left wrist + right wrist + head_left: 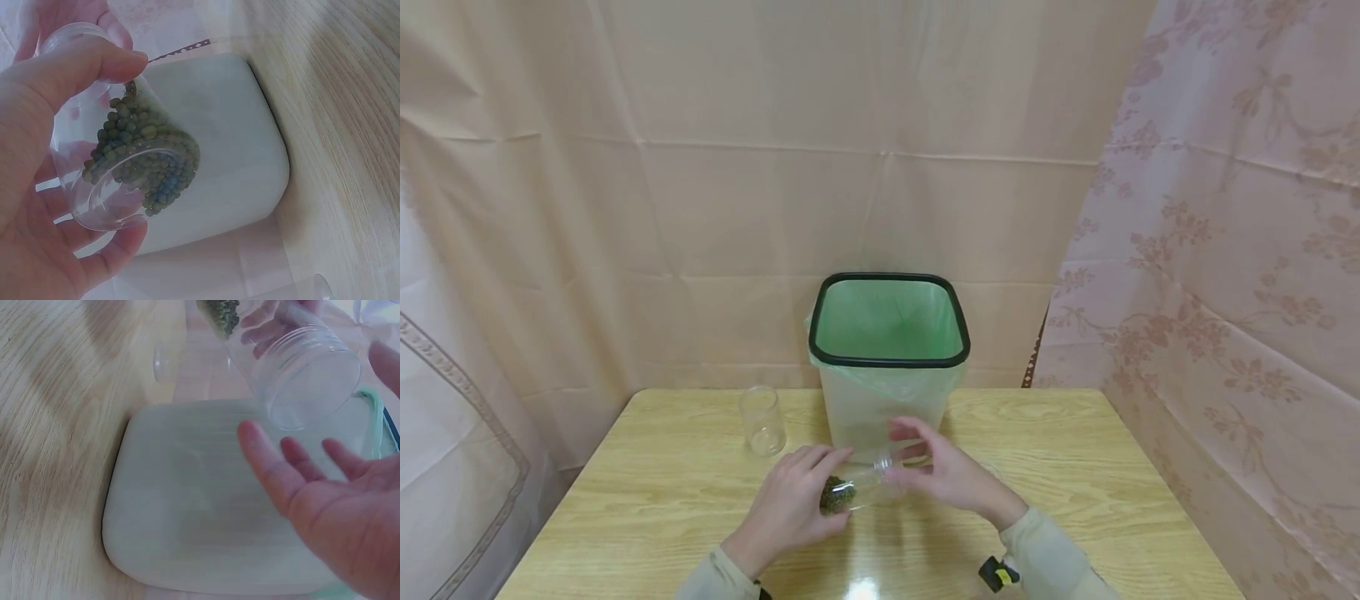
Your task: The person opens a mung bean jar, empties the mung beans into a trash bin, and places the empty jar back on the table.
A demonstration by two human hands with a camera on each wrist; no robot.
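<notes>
My left hand grips a clear jar near its base, with the jar lying tilted and its threaded mouth toward the right. Small green beans, like mung beans, are heaped inside at the base end. Thumb and fingers wrap the jar in the left wrist view. Beside the mouth is my right hand, its fingers spread and loosely bent. A gap separates those fingers from the rim in the right wrist view, and they hold nothing visible there.
Behind the hands stands a pale bin with a black rim and green liner. A clear glass stands upright on the wooden table, left of the bin. Curtains hang behind the table and at both sides.
</notes>
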